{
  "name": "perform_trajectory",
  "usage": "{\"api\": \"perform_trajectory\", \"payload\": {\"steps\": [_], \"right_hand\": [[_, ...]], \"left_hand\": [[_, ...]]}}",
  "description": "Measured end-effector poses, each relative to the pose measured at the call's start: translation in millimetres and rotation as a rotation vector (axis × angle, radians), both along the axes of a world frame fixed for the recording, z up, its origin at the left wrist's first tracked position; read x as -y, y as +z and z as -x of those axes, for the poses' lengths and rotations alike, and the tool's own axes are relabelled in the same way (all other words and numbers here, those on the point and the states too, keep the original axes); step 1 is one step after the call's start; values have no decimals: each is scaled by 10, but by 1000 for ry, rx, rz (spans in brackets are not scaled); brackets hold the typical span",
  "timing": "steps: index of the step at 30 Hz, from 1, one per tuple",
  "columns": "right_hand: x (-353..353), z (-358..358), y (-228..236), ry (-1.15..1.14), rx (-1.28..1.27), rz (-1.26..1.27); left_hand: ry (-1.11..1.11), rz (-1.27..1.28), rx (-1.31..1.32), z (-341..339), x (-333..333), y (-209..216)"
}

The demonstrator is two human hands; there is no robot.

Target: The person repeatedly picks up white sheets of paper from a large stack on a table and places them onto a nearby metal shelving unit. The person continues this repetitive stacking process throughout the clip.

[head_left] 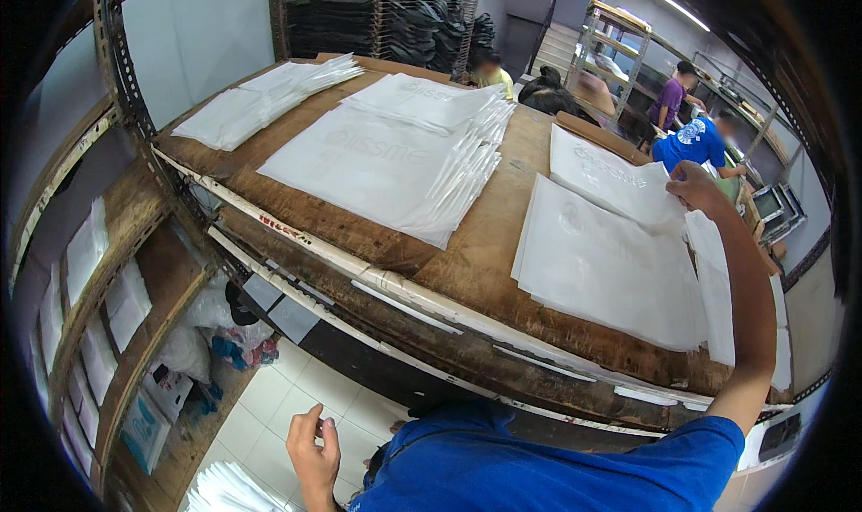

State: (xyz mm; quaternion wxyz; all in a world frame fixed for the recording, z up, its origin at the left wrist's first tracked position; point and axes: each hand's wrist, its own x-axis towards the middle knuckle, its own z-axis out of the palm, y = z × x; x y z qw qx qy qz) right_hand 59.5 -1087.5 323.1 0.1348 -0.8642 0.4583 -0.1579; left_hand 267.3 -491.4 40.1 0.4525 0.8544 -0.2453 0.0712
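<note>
While my right hand (pixel 691 187) pinches a thin white rectangular plastic sheet (pixel 600 171) near the far edge of the brown wooden shelf (pixel 480 242) — left hand (pixel 314 451) empty, loosely curled — a hasty tug could skew the overlapping white stack (pixel 611 265).

Lettering (pixel 382 144) marks white sheets (pixel 350 187), perhaps a blue shirt (pixel 690 145).

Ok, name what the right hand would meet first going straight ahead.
Likely the rear white sheet right at the fingertips of the right hand; exact contact is unclear at this depth.

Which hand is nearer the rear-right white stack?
Right: right hand at the right edge of the white stack; left hand well apart, in front of the shelf.
</note>
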Motion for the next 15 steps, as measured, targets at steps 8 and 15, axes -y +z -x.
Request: {"api": "perform_trajectory", "payload": {"steps": [8, 15], "right_hand": [[319, -251, -52, 35, -252, 47], [250, -500, 1132, 906, -747, 669]], "left_hand": [[83, 14, -41, 169, -93, 90], [68, 56, 77, 341, -492, 126]]}}
